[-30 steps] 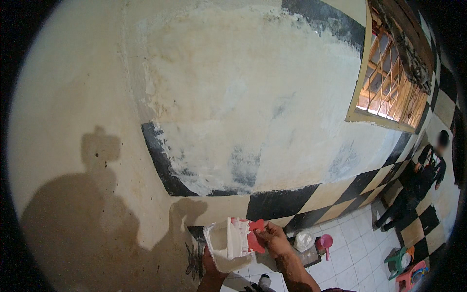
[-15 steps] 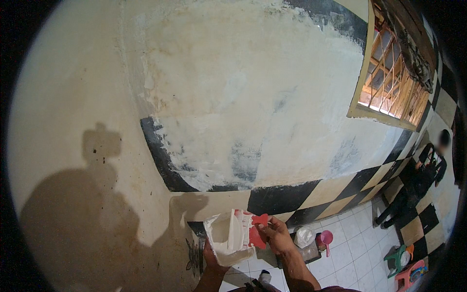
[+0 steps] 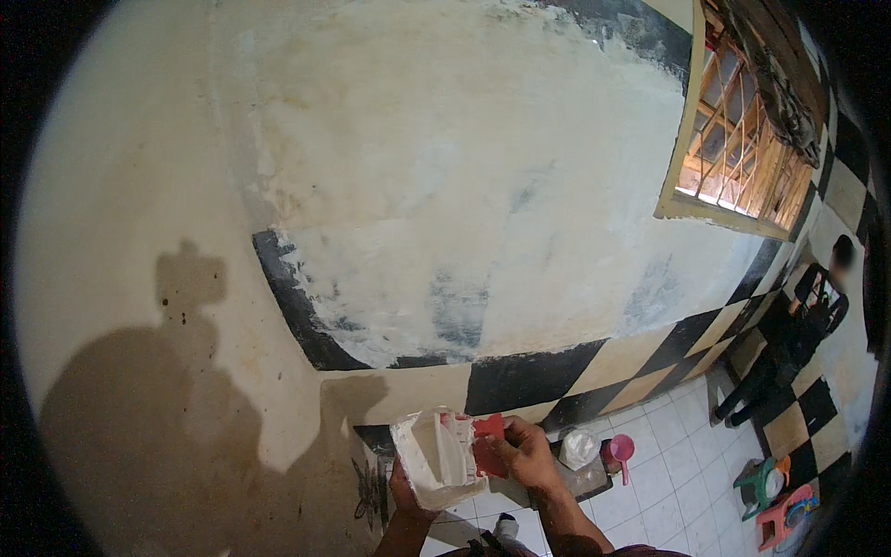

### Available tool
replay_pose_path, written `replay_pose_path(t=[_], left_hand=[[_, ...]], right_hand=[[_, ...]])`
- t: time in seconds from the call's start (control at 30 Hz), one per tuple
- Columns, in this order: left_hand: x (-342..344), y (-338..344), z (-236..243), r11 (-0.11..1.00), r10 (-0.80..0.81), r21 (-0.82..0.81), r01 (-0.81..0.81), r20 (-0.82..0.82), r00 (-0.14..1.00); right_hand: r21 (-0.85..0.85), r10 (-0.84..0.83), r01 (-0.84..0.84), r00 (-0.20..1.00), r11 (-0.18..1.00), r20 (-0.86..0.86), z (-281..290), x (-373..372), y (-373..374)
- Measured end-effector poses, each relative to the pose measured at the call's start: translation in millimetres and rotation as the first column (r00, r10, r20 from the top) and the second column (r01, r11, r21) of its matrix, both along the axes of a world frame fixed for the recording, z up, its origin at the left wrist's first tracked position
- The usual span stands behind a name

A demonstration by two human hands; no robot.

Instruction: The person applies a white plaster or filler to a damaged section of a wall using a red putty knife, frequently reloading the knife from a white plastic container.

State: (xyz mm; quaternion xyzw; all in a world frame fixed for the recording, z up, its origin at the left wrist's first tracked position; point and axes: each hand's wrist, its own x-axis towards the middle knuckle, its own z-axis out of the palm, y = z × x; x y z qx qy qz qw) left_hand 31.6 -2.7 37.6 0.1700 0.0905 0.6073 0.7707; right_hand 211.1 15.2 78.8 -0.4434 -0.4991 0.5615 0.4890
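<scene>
My left hand (image 3: pixel 403 486) is wrapped round the side of a white open container (image 3: pixel 449 494), tilted toward me, with off-white putty inside. My right hand (image 3: pixel 527 455) pinches a red putty spreader (image 3: pixel 488 447) between thumb and fingers. The spreader's far end lies over the container's right rim and is coated with putty (image 3: pixel 451 453). Ahead of both hands stands a wall with a broad whitish skim-coated patch (image 3: pixel 399 186), where dark squares show faintly through.
Black and cream checks (image 3: pixel 534 376) run along the wall's foot. A barred window (image 3: pixel 742 139) is at upper right. On the tiled floor are a white plastic bag (image 3: pixel 580 449), a pink dipper (image 3: pixel 622 448), a green stool (image 3: pixel 759 485) and a red stool (image 3: pixel 776 524). A person (image 3: pixel 800 325) stands at far right.
The red spreader has shifted slightly left and lower, deeper over the container, with less red showing. My view has shifted a little; the left hand keeps its hold.
</scene>
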Motion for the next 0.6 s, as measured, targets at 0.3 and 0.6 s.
replay_pose_path(t=[0.3, 0.6], left_hand=[[6.7, 2.3, -33.3, 0.993, 0.053, -0.104, -0.051, 0.017, 0.998], [66.8, 18.2, -26.0, 0.987, 0.041, -0.146, -0.062, -0.142, 0.989]], right_hand=[[-0.317, -0.128, -0.025, 0.882, 0.948, -0.454, -20.4, 26.1, 10.7], [-0.346, -0.178, -0.052, 0.782, 0.937, -0.598, -30.1, 92.4, 20.8]])
